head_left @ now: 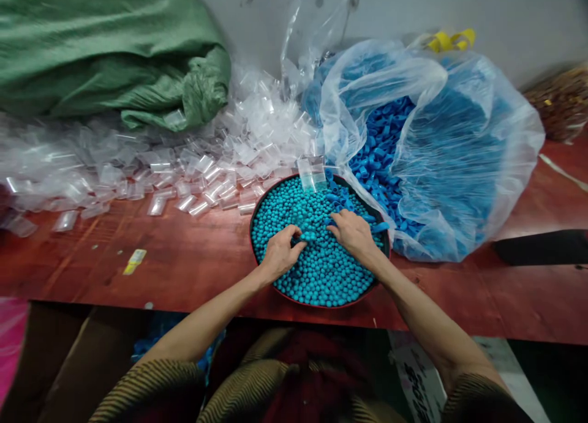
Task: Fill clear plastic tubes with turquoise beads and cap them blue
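Observation:
A round tray (252,227) with a dark inner wall and red rim is filled with small turquoise balls (331,282). My left hand (282,251) is over the balls left of the middle, thumb and fingers curled together; a few balls show at the fingertips, but what it grips is unclear. My right hand (353,233) reaches in from the right with bent fingers close together, beside blue plastic pieces (342,199) heaped at the tray's back right. Anything in its fingertips is hidden. A clear plastic sleeve (312,174) lies across the tray's back rim.
Many clear plastic sleeves (215,181) are piled along the back left, under a green sack (114,56). At the right, a translucent bag (463,153) spills blue pieces toward the tray. A black strip (544,247) and a yellow-white label (135,261) lie on the red-brown table (184,282).

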The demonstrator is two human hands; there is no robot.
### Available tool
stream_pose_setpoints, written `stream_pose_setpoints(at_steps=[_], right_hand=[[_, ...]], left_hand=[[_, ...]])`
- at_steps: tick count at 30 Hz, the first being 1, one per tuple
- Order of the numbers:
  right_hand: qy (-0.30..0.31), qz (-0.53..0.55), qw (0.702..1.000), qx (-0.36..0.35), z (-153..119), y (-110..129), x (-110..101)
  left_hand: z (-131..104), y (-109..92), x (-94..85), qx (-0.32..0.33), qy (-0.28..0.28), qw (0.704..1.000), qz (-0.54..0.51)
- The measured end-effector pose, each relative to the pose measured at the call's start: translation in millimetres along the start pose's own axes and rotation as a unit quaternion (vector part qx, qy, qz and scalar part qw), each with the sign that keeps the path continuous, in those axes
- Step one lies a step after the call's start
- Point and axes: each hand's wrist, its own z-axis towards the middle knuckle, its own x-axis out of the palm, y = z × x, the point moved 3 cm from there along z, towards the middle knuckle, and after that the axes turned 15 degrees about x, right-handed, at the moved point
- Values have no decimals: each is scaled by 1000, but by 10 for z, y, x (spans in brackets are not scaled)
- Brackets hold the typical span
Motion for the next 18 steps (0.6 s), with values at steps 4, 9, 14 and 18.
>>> stream_pose_setpoints(at_steps=[4, 9, 14, 18], right_hand=[[18, -54, 998, 9, -17, 55, 147], [-51, 5, 998, -44, -16, 3, 111], [-143, 150, 975, -82, -88, 86, -11], [-34, 76, 991, -103, -50, 153, 110]], left_hand=[[18, 11, 36, 38, 12, 999, -7], [7, -8, 25, 48, -9, 999, -16], [-19, -64, -4, 19, -11, 999, -34], [-7, -56, -27, -16, -23, 998, -49]])
